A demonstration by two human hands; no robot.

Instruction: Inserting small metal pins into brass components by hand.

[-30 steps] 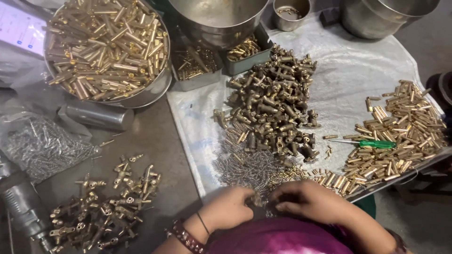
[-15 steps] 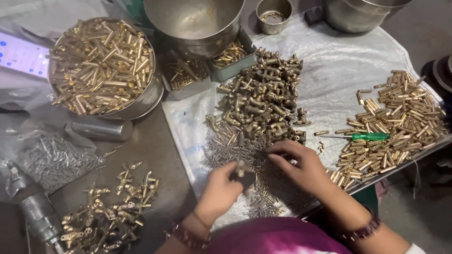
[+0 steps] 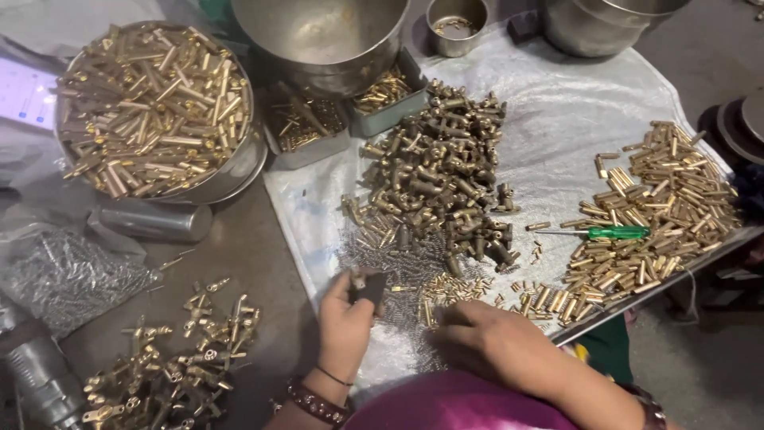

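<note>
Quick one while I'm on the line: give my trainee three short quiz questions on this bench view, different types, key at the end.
1. True or false: the green-handled screwdriver lies beside the right-hand brass pile.
2. Which hand holds a small dark brass fitting? A) left hand B) right hand
3. Fill in: the right hand rests on the ___ sheet.

Key: 1 true; 2 A; 3 white
</note>
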